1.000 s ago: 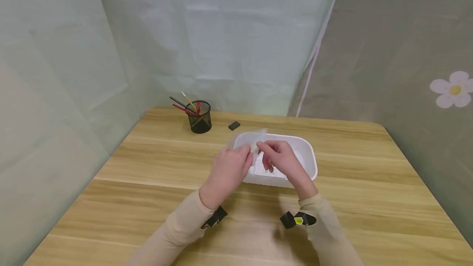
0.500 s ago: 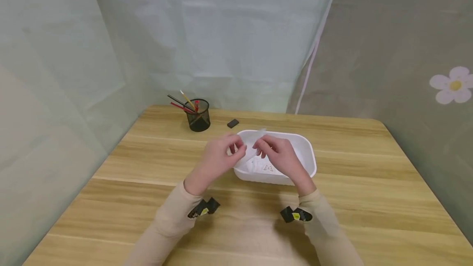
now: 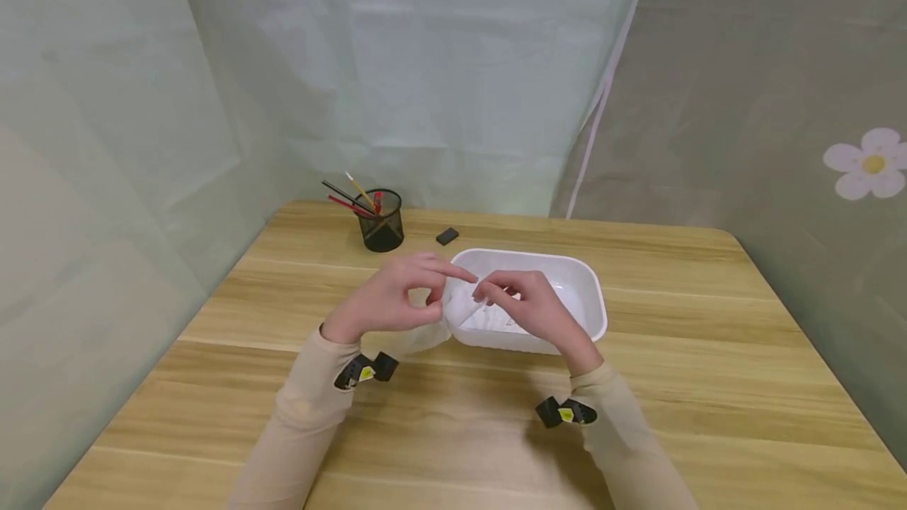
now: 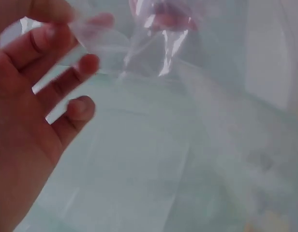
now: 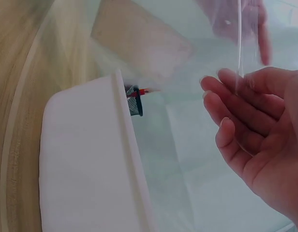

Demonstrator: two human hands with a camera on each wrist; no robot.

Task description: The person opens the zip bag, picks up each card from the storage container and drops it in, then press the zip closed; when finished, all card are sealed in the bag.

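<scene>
Here the left hand (image 3: 386,301) pinches one edge of the clear plastic bag (image 3: 460,307) between thumb and forefinger, its other fingers (image 4: 74,70) loosely spread. At three o'clock of it, the right hand (image 3: 527,307) pinches the opposite edge. The bag hangs over the white tub's (image 3: 595,313) nine o'clock rim on the bench (image 3: 708,352). Pulling evenly, I judge, parts the film without tearing.
</scene>
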